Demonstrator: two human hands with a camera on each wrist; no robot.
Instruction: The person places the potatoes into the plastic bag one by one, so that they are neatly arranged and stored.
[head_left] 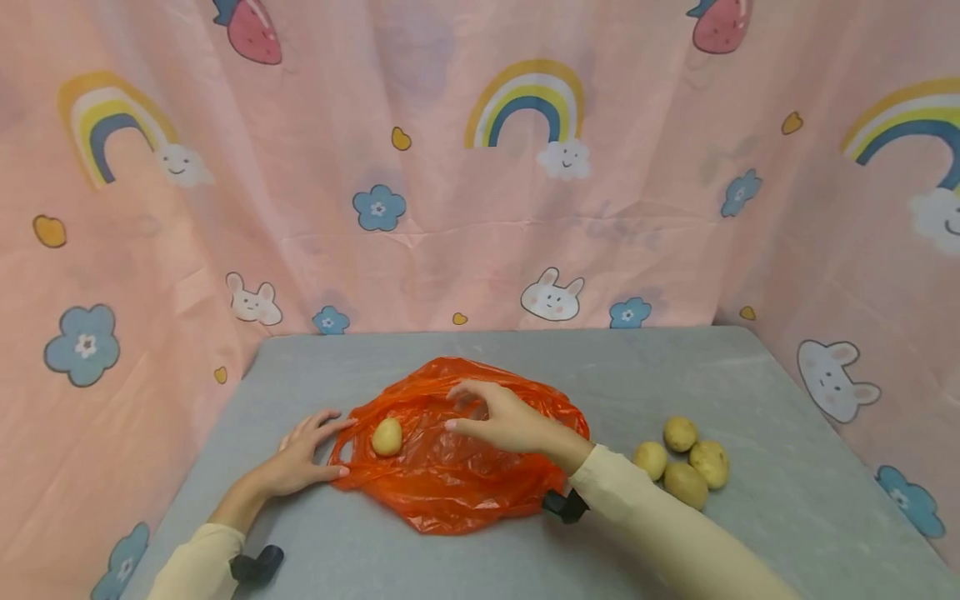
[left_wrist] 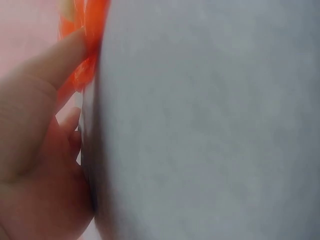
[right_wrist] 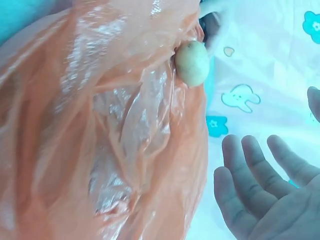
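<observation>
An orange plastic bag [head_left: 465,492] lies spread out flat on the table. One potato [head_left: 387,437] sits on its left part, and the right wrist view shows the same potato [right_wrist: 192,64] on the crinkled film. My left hand [head_left: 303,457] is at the bag's left end, thumb and fingers spread apart, fingertips at its edge. In the left wrist view the thumb [left_wrist: 60,57] touches the orange film. Over the middle of the bag hovers my right hand [head_left: 504,417], its fingers relaxed, parted and holding nothing.
Several potatoes [head_left: 686,487] stand grouped on the grey table [head_left: 795,517], right of the bag and beyond my right forearm. A pink patterned curtain [head_left: 450,275] hangs behind the table and along both sides. Dark wrist mounts [head_left: 257,565] sit at both cuffs.
</observation>
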